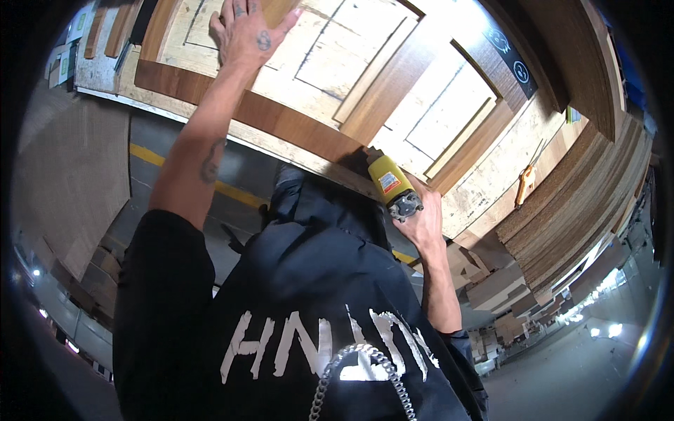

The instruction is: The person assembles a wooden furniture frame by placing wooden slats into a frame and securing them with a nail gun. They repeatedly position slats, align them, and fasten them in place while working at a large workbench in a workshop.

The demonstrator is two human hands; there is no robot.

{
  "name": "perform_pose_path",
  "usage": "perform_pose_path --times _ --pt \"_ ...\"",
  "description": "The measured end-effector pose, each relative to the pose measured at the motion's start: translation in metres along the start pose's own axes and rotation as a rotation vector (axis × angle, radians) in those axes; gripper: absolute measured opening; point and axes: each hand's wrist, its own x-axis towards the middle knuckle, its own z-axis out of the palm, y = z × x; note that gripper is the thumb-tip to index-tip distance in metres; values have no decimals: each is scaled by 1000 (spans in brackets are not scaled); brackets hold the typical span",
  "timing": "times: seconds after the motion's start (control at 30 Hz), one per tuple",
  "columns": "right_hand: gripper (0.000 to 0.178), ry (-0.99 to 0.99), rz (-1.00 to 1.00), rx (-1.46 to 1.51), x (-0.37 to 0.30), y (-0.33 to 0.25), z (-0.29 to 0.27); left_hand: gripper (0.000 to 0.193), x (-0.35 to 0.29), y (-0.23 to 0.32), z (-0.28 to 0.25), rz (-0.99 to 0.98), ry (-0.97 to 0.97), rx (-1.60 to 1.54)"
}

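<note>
My left hand (247, 29) lies flat, fingers spread, on a wooden frame piece near the top of the view, pressing down on a pale strip. My right hand (420, 219) grips a yellow power tool (390, 184) with a grey metal head. The tool sits against the near edge of a long dark brown wooden board (281, 121) that runs along the front of the workbench. The tool's working end is hidden by the board edge and my dark shirt.
The workbench (491, 175) carries a rectangular wooden frame with pale panels and brown rails (393, 77). An orange-handled tool (525, 184) lies at the right. Stacks of wood boards (583, 203) stand at the right; grey floor with a yellow line (232, 189) is below.
</note>
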Motion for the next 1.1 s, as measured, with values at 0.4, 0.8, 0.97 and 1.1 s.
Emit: perform_pose_path --times 0.4,0.8,0.97,1.1 --pt "53 -49 167 -153 10 -22 25 97 1 8 -23 8 -14 -37" --pt "48 -38 94 -56 25 -39 34 97 1 5 -22 35 -3 -94" --pt "53 -43 110 -144 25 -41 34 98 4 8 -27 39 -19 -96" --pt "56 -54 152 -70 22 -38 5 98 6 9 -27 35 -18 -80"
